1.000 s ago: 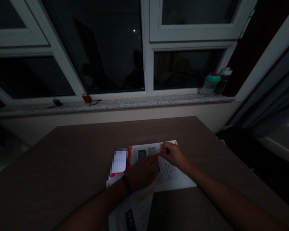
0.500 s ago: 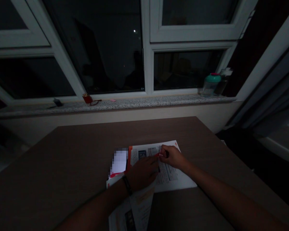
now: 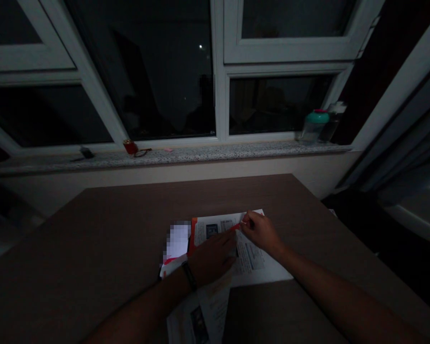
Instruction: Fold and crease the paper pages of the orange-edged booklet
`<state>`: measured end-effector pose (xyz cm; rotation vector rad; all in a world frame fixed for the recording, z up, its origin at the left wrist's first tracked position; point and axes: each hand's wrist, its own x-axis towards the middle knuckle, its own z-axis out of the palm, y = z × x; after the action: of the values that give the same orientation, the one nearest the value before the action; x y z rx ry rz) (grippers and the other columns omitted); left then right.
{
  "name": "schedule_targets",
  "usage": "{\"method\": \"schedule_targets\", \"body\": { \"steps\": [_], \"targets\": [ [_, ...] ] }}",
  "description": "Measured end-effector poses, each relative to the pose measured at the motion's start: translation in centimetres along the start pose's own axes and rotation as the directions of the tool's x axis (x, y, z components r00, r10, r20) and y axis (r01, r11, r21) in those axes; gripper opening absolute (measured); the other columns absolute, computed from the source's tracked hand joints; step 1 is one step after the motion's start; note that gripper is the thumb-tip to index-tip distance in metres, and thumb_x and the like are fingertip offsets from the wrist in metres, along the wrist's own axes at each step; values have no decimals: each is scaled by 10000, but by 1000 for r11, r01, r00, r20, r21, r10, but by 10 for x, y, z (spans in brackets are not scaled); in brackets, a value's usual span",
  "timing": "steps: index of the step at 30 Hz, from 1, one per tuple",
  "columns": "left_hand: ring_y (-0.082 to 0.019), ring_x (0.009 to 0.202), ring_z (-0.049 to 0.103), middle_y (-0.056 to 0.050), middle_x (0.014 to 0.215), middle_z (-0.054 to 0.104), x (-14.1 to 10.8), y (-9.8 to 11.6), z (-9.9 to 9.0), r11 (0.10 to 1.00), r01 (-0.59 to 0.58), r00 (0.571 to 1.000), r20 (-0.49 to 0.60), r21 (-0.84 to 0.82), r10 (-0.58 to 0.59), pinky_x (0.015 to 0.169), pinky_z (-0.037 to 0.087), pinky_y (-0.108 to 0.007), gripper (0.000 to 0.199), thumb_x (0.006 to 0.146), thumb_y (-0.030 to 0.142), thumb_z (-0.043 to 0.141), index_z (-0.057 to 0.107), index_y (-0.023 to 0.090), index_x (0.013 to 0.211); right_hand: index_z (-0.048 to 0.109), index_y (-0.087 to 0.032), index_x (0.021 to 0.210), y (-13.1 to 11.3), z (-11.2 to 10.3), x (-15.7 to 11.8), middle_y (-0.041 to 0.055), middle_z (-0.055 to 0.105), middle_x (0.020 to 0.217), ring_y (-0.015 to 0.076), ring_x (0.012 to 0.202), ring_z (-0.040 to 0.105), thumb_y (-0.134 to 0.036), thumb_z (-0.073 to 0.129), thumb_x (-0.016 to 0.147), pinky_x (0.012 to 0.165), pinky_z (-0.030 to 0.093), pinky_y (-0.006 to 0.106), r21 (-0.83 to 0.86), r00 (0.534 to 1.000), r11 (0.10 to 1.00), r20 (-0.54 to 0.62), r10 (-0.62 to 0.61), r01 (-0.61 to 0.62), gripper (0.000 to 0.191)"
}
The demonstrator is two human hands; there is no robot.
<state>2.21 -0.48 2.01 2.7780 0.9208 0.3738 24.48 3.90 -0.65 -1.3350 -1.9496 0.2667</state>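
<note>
Printed paper sheets (image 3: 251, 267) with text, pictures and orange edges lie on the table. My left hand (image 3: 215, 255), with a dark band at its wrist, lies flat on the paper, fingers stretched towards the right. At the paper's upper right, my right hand (image 3: 260, 230) is closed in a pinch on a red-edged bit of the paper (image 3: 236, 226), which runs from the left fingertips. A folded-over printed part (image 3: 209, 310) hangs below my left hand towards me. Beside the paper's left edge is a bright white rectangle (image 3: 179, 239), partly pixelated.
The brown wooden table (image 3: 129, 210) ends at a wall below a granite window sill (image 3: 218, 153). On the sill stand a small red jar (image 3: 130, 147), a small dark object (image 3: 86, 152), a teal-lidded cup (image 3: 314, 126) and a clear bottle (image 3: 333, 122). A grey curtain (image 3: 397, 124) hangs at right.
My right hand has moved slightly up and to the right, and more of the red edge shows between the hands. The lower folded part has shifted a little right.
</note>
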Motion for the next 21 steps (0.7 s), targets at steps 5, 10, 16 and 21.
{"method": "schedule_targets", "body": {
  "steps": [5, 10, 16, 21],
  "targets": [
    [-269, 1335, 416, -112, 1448, 452, 1, 1, -1, 999, 0, 999, -38, 36, 2, 1107, 357, -459, 366, 904, 246, 574, 489, 204, 1257, 529, -210, 757, 1, 1, -1, -31, 584, 633, 124, 558, 527, -182, 600, 798, 553, 341, 217, 71, 996, 997, 90, -26, 19, 86],
    [-267, 1294, 457, -95, 1416, 480, 1, 1, -2, 1000, 11, 1000, -25, 20, -11, 1080, 382, -462, 376, 903, 236, 573, 473, 225, 1265, 524, -208, 738, 1, 3, -3, -48, 577, 625, 109, 546, 518, -181, 635, 768, 533, 338, 197, 174, 975, 984, 210, -69, 32, 119],
    [-259, 1281, 475, -108, 1393, 503, 1, 1, -2, 1000, 30, 999, -24, 6, -30, 1079, 391, -447, 385, 894, 231, 586, 467, 202, 1259, 536, -204, 731, -2, 2, -3, -49, 577, 634, 103, 551, 511, -182, 648, 752, 539, 328, 195, 153, 966, 985, 233, -111, 76, 116],
    [-267, 1268, 480, -112, 1379, 513, 1, 1, -1, 999, 30, 999, -18, 22, -29, 1069, 399, -443, 382, 887, 243, 594, 477, 189, 1246, 513, -208, 727, 1, 3, 2, -39, 578, 622, 117, 545, 514, -179, 599, 789, 550, 321, 215, 38, 995, 999, 96, 11, -15, 111]
  ]
}}
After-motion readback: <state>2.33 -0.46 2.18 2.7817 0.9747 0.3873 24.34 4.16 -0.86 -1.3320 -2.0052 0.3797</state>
